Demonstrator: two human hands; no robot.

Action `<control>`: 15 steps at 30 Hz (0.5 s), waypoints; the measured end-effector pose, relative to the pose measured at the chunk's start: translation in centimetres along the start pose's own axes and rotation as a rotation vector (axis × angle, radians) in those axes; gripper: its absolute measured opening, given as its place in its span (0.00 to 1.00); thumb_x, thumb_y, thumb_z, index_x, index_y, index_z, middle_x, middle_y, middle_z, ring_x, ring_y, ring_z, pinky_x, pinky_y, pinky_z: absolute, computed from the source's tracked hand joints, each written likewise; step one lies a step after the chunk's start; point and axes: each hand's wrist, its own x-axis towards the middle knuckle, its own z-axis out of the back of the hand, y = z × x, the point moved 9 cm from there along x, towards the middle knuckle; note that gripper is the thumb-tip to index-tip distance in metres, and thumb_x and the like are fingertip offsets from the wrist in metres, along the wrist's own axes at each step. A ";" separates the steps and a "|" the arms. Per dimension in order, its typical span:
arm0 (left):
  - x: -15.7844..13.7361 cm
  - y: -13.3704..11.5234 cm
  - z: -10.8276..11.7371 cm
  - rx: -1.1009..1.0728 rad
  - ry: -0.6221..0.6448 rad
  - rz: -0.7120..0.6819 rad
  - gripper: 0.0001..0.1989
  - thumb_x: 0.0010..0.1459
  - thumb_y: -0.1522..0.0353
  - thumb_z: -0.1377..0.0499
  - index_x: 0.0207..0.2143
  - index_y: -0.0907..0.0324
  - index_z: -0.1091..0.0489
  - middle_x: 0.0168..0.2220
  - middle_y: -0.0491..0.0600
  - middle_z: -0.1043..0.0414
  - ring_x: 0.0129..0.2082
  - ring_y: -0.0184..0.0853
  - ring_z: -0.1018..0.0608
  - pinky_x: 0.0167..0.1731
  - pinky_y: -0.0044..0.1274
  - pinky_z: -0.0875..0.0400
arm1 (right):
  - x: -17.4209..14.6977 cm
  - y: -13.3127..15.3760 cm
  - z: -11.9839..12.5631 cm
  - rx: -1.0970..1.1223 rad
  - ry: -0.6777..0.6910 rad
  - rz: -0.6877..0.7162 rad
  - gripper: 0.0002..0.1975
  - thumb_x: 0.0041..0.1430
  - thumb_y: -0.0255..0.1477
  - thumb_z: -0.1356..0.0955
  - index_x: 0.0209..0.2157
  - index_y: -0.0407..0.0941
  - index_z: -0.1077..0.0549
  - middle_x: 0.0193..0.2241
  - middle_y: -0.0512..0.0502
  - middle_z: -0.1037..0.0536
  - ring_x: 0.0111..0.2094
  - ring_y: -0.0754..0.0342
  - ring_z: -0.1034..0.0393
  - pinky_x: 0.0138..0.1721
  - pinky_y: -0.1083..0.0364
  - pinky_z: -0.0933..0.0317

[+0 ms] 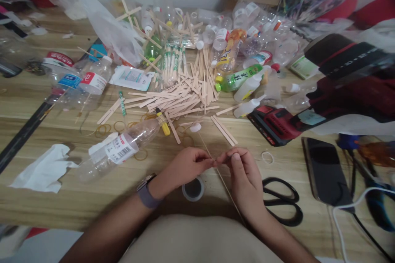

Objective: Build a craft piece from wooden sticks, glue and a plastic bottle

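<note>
My left hand (191, 165), with a watch (148, 191) on its wrist, is closed in a pinch over the table. My right hand (245, 176) is closed too, thumb against fingers, and its fingertips almost meet the left ones. What lies between the fingertips is too small to make out. A thin wooden stick (226, 187) runs slantwise under or between the hands; I cannot tell whether they grip it. A white bottle cap (195, 127) sits by its far end. Below the left hand lies a round roll of dark tape (193, 189). Black-handled scissors (282, 201) rest beside the right hand.
Many loose wooden craft sticks (182, 98) are piled mid-table. An empty plastic bottle (123, 148) and a yellow screwdriver (163, 123) lie left. A red power tool (284, 123) and a phone (327, 170) are at right. More bottles (243, 76) crowd the back.
</note>
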 end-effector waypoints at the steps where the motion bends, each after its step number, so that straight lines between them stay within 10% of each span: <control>1: 0.0 0.0 0.0 -0.008 0.005 0.001 0.15 0.59 0.61 0.45 0.25 0.61 0.30 0.23 0.41 0.39 0.25 0.28 0.37 0.24 0.21 0.47 | -0.2 0.4 0.1 -0.028 0.006 0.021 0.10 0.69 0.36 0.38 0.34 0.48 0.32 0.27 0.50 0.25 0.30 0.55 0.29 0.36 0.54 0.34; 15: -0.1 0.0 0.3 -0.015 0.036 0.025 0.13 0.54 0.61 0.43 0.23 0.61 0.30 0.22 0.42 0.35 0.25 0.30 0.35 0.25 0.22 0.42 | -4.3 6.1 -5.3 -0.736 0.604 0.763 0.09 0.64 0.19 0.39 0.35 0.44 0.31 0.31 0.45 0.21 0.33 0.51 0.26 0.37 0.52 0.29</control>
